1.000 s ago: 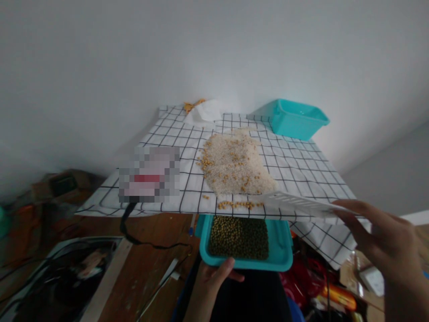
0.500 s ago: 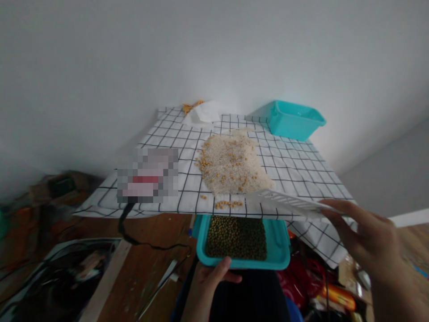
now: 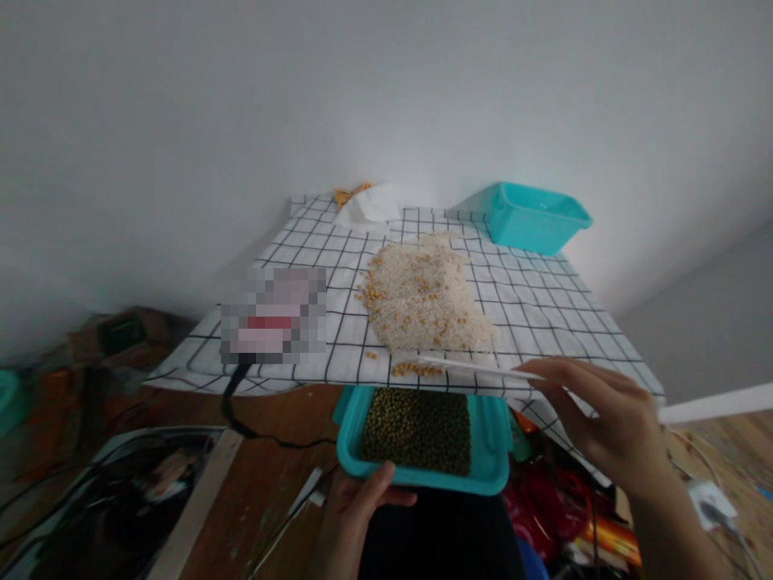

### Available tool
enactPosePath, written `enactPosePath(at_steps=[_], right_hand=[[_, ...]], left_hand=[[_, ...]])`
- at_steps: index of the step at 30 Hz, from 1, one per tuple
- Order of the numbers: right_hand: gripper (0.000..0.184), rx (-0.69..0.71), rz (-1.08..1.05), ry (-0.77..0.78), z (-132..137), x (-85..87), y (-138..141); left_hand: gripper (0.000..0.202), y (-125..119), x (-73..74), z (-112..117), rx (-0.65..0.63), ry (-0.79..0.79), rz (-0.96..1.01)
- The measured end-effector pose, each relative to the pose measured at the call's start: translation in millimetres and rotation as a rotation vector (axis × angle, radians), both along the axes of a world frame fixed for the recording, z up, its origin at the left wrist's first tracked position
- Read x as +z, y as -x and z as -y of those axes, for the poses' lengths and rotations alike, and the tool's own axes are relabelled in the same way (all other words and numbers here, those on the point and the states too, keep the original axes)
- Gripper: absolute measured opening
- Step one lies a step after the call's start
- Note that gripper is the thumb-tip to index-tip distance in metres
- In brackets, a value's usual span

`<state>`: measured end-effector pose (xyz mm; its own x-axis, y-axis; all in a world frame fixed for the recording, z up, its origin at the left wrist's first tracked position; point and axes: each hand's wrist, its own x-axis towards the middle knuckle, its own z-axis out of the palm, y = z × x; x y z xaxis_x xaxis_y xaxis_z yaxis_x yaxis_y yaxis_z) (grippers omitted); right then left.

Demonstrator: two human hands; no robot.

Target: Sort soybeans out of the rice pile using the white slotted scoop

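My left hand [image 3: 368,501] grips the near rim of a teal plastic bin [image 3: 423,479], thumb over the edge. The bin holds yellowish and dark green beans [image 3: 416,431] and sits just below the table's front edge. My right hand [image 3: 604,415] is closed on a white slotted spatula [image 3: 477,366], seen nearly edge-on. Its blade is low over the cloth, beside a short row of yellow soybeans [image 3: 415,370] near the edge. Behind it spreads a pile of rice [image 3: 416,294] with soybeans mixed in, denser on its left side.
A black-and-white checked cloth [image 3: 531,294] covers the table. A second teal bin [image 3: 531,217] stands at the back right. Crumpled white paper [image 3: 371,208] lies at the back left. A blurred-out object [image 3: 274,318] with a black strap is at the left. Clutter and cables surround the floor.
My right hand has moved left with the spatula, whose blade turned edge-on and came to the soybean row. The left hand and its bin have shifted slightly left and down.
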<state>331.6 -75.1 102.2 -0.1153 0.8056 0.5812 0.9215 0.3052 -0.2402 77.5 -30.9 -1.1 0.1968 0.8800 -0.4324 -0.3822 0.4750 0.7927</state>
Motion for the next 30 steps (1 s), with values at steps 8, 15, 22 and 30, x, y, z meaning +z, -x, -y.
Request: enactPosePath(at_steps=[8, 15, 22, 30], right_hand=[[0.023, 0.08, 0.044, 0.026, 3.3, 3.5, 2.7], [0.023, 0.074, 0.003, 0.024, 3.6, 6.0, 6.7], [0.016, 0.015, 0.028, -0.066, -24.0, 2.4, 31.2], [0.018, 0.145, 0.057, 0.015, -31.6, 6.3, 31.5]], left_hand=[[0.033, 16.8, 1.6, -6.8, 0.051, 0.038, 0.015], [0.035, 18.6, 2.3, -4.0, 0.057, -0.005, -0.045], [0.035, 14.0, 2.9, -6.4, 0.043, -0.015, -0.007], [0.037, 20.9, -2.8, -15.5, -0.021, -0.073, -0.03]])
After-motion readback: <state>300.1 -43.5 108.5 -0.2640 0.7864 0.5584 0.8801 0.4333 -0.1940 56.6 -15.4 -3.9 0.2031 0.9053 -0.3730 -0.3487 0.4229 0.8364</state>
